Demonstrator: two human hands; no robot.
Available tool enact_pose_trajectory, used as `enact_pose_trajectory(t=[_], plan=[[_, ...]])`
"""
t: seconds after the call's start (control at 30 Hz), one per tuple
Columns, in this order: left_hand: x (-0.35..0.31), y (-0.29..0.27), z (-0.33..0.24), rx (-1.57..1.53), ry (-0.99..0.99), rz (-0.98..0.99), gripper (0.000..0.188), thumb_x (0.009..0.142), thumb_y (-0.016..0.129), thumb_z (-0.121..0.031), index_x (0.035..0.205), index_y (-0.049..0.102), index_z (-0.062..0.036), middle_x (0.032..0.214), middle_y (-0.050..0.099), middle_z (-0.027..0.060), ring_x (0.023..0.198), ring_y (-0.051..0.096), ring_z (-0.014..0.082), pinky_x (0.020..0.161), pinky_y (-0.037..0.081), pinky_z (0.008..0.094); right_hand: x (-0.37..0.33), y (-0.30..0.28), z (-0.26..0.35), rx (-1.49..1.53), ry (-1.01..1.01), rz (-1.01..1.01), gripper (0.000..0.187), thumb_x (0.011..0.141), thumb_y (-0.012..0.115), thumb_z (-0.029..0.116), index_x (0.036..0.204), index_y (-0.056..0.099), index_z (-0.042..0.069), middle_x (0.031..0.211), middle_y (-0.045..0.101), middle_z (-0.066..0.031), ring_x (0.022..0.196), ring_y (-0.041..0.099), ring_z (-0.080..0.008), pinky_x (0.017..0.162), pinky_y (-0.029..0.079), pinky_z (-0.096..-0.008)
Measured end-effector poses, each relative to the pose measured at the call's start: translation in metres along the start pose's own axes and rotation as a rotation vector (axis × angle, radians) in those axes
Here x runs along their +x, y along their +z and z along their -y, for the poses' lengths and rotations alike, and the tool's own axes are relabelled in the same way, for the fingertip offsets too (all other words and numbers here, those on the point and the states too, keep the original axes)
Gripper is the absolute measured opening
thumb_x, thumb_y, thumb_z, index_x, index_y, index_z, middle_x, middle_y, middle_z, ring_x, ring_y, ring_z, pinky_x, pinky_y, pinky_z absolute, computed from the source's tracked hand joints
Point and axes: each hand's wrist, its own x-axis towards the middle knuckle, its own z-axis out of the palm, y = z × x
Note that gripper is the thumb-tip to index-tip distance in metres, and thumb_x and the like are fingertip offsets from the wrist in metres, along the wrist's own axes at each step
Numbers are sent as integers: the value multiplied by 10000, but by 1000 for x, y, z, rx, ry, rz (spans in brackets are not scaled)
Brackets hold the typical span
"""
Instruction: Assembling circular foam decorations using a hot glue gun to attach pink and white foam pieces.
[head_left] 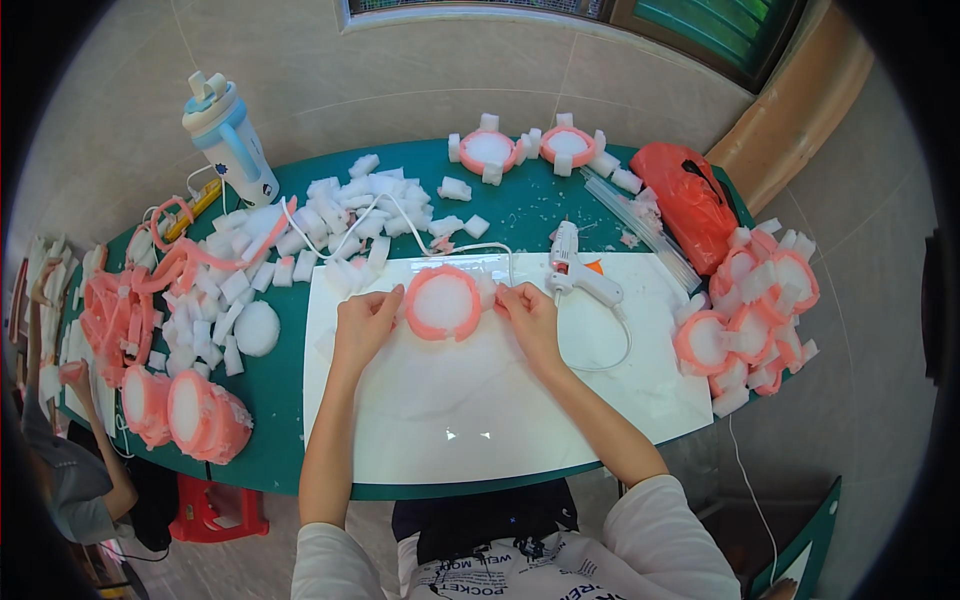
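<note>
A round white foam disc with a pink foam rim (442, 303) is in front of me, over a white board (440, 420). My left hand (366, 320) is closed in a pinch at the disc's left side; the fingertips partly hide what they grip there. A small white foam block (487, 292) sticks out from the rim's right side. The thumb and fingers of my right hand (530, 318) are pinched on its outer end. To the right of that hand, a white hot glue gun (580, 272) lies on the board with its cord trailing.
Loose white foam blocks (330, 215) and pink foam strips (115, 310) cover the green table's left side. Pink-rimmed pieces pile up at right (750, 335). Clear glue sticks (640, 230), a red plastic bag (685, 200) and a bottle (232, 145) stand behind. Another person's arm (95, 420) is at far left.
</note>
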Motion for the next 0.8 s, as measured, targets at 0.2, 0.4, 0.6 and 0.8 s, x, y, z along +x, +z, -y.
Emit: enact_pose_trajectory(t=[0.2, 0.4, 0.6, 0.8], plan=[[0, 0, -1, 13, -5, 5, 420, 789, 559, -354, 765, 642, 56, 523, 553, 86, 487, 493, 127, 503, 392, 257, 2, -1, -4, 6, -17, 4, 244, 821, 569, 195, 700, 553, -17, 634, 567, -25, 592, 469, -46, 550, 361, -187], [-1, 1, -1, 13, 0, -14, 412, 783, 568, -348, 767, 640, 57, 520, 549, 79, 478, 483, 121, 491, 385, 259, 2, -1, -3, -3, -35, 15, 247, 822, 563, 199, 705, 556, -19, 631, 566, -26, 598, 470, -50, 558, 363, -190], [-1, 0, -3, 32, 0, -8, 412, 784, 568, -346, 751, 637, 59, 516, 543, 76, 477, 474, 117, 487, 381, 258, 3, -1, -5, -32, -39, 6, 249, 820, 563, 200, 704, 562, -21, 632, 571, -29, 594, 468, -52, 552, 365, -194], [-1, 0, -4, 7, -24, 1, 427, 792, 559, -359, 720, 635, 55, 507, 535, 72, 473, 464, 117, 485, 373, 261, 1, 0, -2, -52, -47, 2, 242, 829, 563, 198, 722, 562, -19, 639, 574, -29, 596, 470, -48, 548, 369, -193]])
